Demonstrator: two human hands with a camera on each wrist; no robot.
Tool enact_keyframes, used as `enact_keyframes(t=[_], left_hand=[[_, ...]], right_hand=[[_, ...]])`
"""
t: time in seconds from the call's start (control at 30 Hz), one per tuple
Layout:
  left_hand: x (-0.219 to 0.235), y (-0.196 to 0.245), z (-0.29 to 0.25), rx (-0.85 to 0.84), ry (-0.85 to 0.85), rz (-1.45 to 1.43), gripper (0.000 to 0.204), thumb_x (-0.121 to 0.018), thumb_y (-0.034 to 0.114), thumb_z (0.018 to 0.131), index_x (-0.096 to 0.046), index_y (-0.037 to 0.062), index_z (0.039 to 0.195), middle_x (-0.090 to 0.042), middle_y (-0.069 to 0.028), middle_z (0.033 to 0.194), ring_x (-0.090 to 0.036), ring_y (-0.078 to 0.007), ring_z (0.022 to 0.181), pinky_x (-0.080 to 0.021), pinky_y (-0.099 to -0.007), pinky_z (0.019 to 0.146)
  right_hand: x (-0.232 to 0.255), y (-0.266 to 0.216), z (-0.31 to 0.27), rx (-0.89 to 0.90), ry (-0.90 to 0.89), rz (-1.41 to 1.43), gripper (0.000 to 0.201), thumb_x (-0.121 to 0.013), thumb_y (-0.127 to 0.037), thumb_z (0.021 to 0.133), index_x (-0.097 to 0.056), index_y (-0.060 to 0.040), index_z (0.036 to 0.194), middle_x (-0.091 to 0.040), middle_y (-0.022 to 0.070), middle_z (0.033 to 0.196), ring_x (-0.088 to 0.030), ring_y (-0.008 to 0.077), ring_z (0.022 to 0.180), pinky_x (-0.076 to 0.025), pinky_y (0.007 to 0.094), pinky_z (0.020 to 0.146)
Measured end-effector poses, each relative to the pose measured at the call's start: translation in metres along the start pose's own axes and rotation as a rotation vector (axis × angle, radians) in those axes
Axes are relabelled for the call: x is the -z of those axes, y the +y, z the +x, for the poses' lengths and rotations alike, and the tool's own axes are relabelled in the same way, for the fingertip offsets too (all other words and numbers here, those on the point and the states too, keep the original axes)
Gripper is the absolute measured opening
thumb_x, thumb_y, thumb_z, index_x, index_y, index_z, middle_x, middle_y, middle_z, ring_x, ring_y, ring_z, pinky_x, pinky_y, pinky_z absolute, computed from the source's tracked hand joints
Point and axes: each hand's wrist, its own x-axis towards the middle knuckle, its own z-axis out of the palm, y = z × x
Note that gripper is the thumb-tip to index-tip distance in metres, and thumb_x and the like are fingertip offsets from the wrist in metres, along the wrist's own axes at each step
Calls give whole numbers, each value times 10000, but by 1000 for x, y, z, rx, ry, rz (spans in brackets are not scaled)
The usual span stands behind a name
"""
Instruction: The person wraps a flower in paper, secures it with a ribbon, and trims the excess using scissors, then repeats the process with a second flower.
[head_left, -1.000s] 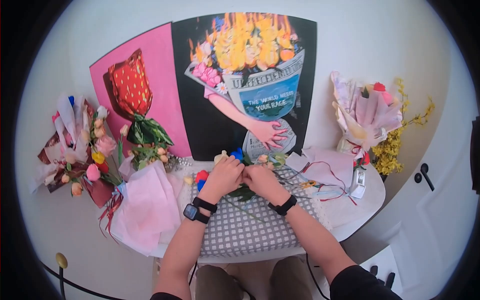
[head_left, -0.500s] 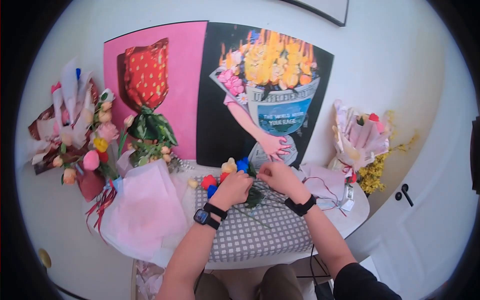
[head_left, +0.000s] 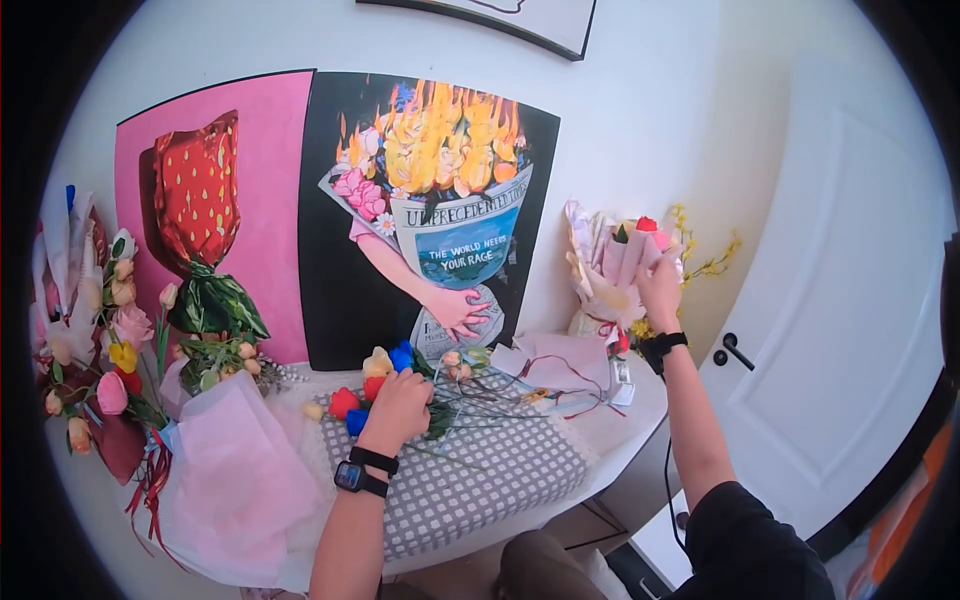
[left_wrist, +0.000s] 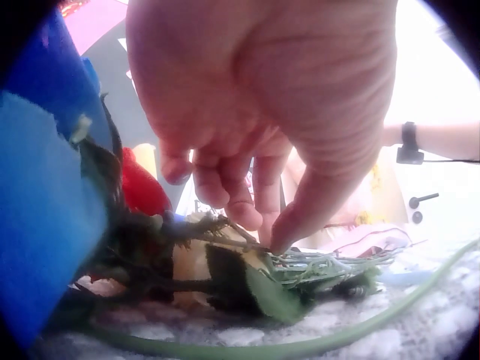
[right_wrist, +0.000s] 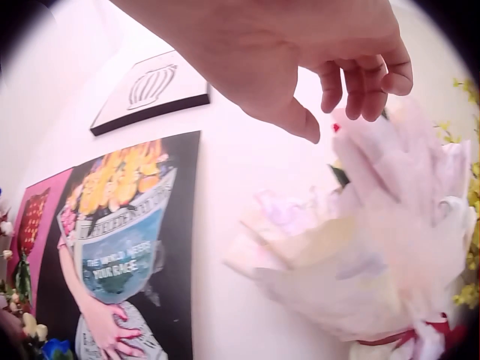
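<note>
Where the white door (head_left: 820, 280) stands well right of the checked cloth (head_left: 490, 500), we have open room up to the edge of the table (head_left: 635, 412). Behind the cloth stand two paintings (head_left: 420, 225); left of it lies pink paper (head_left: 235, 460). Right of it, a wrapped bouquet (head_left: 608, 285) stands just beside our right hand (head_left: 658, 292), fingers apart from thumb. On the cloth, our left hand (head_left: 402, 408) pinches stems (left_wrist: 337, 264) of loose flowers (head_left: 345, 403).
</note>
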Motion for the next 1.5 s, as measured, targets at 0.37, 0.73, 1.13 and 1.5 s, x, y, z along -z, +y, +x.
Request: enact_keyframes(t=[0.37, 0.73, 1.13, 1.5], left_hand=[[-3, -3, 0, 39, -33, -45, 59, -680, 18, 705, -649, 65, 720, -631, -85, 803, -602, -280, 913, -465, -414, 834], [-8, -6, 0, 14, -8, -69, 66, -683, 13, 702, -637, 62, 705, -630, -90, 803, -601, -288, 896, -465, -413, 819], [10, 11, 9, 28, 134, -173, 142, -747, 130, 795, -626, 57, 785, -631, -87, 843, -594, -277, 940, -455, -404, 852], [11, 14, 20, 366, 199, -1370, 252, -661, 249, 1016, -668, 8, 1090, -671, -13, 865, -565, -46, 675, -423, -220, 575]], right_hand=[[-53, 91, 41, -146, -159, 281, 452, -725, -317, 868, -650, 73, 1086, -723, 224, 935, -719, 359, 837, -557, 441, 777], [-36, 92, 75, 57, 183, 279, 303, -605, -251, 973, -588, 45, 1031, -662, 235, 912, -663, 384, 843, -511, 449, 765], [51, -59, 40, 276, 339, 822, 232, -584, -234, 1059, -576, -3, 1084, -579, 7, 778, -524, 69, 676, -392, 255, 576], [-40, -226, -176, 111, -980, 1248, 199, -636, -281, 1041, -652, -89, 1091, -603, -73, 743, -493, -4, 555, -343, 200, 451]])
